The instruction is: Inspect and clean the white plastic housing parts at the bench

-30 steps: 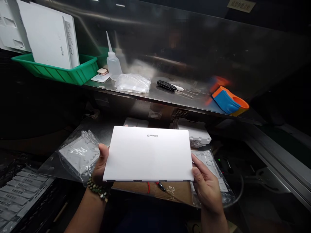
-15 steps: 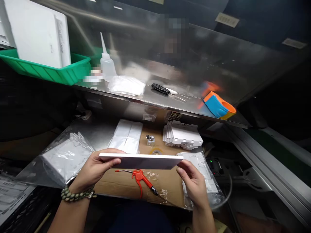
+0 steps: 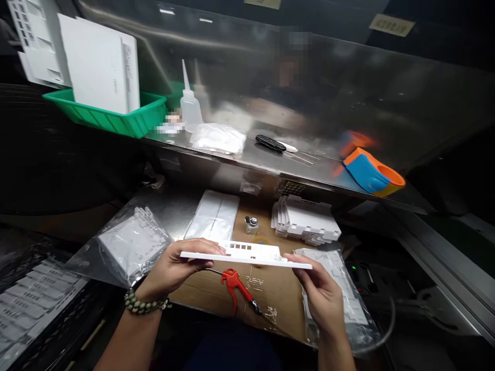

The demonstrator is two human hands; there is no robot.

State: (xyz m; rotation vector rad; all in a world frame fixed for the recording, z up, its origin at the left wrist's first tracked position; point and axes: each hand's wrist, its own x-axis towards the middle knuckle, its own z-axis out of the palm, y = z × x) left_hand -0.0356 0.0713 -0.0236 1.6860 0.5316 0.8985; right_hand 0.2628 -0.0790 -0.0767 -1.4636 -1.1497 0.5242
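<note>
Through the head camera, I see the left hand (image 3: 176,268) and right hand (image 3: 319,291) pinch opposite ends of a white panel (image 3: 266,262) above a cardboard-covered bench (image 3: 201,293), the left fingers closed over its edge, thumb beneath, and the right thumb and fingers closed on the other end. The panel lies between the two sets of fingers, seen nearly edge-on, a thin, flat strip with a raised part pierced by small square openings on its far side. Nearer the wearer, a red air gun (image 3: 236,284) rests on the cardboard.
</note>
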